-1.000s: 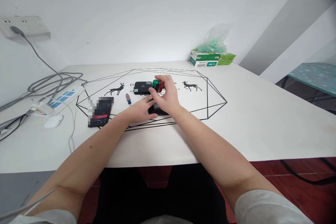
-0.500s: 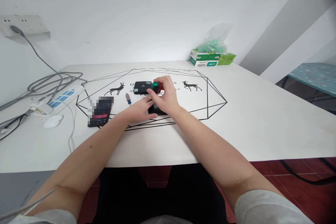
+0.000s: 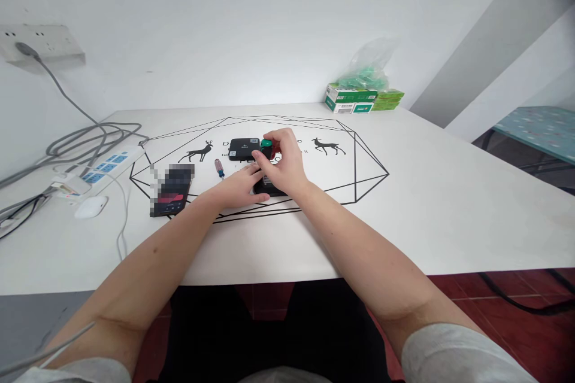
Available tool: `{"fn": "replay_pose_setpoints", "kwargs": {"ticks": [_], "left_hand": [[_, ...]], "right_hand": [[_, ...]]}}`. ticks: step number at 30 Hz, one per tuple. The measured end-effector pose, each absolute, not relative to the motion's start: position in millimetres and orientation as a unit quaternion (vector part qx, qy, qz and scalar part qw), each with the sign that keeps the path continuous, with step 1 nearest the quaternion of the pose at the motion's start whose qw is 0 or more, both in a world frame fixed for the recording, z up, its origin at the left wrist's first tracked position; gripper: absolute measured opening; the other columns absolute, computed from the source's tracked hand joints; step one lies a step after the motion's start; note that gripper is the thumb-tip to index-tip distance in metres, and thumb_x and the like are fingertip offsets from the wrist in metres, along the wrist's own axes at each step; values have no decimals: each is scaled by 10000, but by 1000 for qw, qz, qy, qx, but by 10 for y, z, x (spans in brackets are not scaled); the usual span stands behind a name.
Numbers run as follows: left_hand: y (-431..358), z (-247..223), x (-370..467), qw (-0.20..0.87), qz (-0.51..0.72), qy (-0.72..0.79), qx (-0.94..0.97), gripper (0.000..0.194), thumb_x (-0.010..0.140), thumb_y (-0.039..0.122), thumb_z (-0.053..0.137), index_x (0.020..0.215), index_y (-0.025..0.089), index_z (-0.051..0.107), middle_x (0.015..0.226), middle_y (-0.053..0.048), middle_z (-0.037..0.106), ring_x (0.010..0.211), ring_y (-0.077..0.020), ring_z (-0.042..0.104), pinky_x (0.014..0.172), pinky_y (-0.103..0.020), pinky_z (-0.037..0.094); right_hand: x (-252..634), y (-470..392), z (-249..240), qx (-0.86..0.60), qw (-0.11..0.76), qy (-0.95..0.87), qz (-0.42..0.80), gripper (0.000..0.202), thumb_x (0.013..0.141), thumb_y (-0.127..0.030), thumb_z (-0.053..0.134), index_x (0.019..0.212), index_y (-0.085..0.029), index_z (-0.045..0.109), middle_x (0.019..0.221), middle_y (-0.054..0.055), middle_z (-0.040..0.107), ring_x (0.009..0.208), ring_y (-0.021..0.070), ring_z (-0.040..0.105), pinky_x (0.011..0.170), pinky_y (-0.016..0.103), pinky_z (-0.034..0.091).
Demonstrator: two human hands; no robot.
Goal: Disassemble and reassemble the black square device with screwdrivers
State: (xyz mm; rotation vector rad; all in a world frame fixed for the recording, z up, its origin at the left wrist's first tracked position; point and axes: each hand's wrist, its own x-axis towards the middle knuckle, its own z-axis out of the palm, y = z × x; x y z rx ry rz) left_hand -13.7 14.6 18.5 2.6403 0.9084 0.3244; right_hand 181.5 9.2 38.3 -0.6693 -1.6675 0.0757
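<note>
Near the middle of the frame, your right hand (image 3: 284, 161) has its thumb and fingers narrowed on what looks like a green-topped tool (image 3: 266, 143), though the hand hides much of it. Your left hand (image 3: 242, 187), just left of it, lies with thumb spread from fingers against the black device (image 3: 272, 190), partly covered at center. The black case (image 3: 244, 148) sits above your left hand, the small screwdriver (image 3: 218, 169) left of center, and the phone (image 3: 173, 191) farther left on the white table (image 3: 431, 209). Green boxes (image 3: 353, 97) stand at upper right.
</note>
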Motion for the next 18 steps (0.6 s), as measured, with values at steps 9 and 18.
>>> {"fn": "replay_pose_setpoints", "kwargs": {"ticks": [9,18], "left_hand": [[149,165,-136,171,116,326,922,808,1036,603,662,1720,230,449,1821,-170,382,1690,-413,332,1360,-597,325],[139,194,-131,167,99,337,921,834,1041,625,632,1721,181,443,1830,-208,341,1688,-408,336,1354,-596,339]], "right_hand": [[1821,76,397,-304,621,-722,33,259,1011,-373,695,1211,-287,554,1076,29,605,834,182,586,737,393,565],[1828,77,409,-301,634,-712,21,279,1009,-348,707,1232,-294,549,1079,22,598,821,171,578,757,399,578]]}}
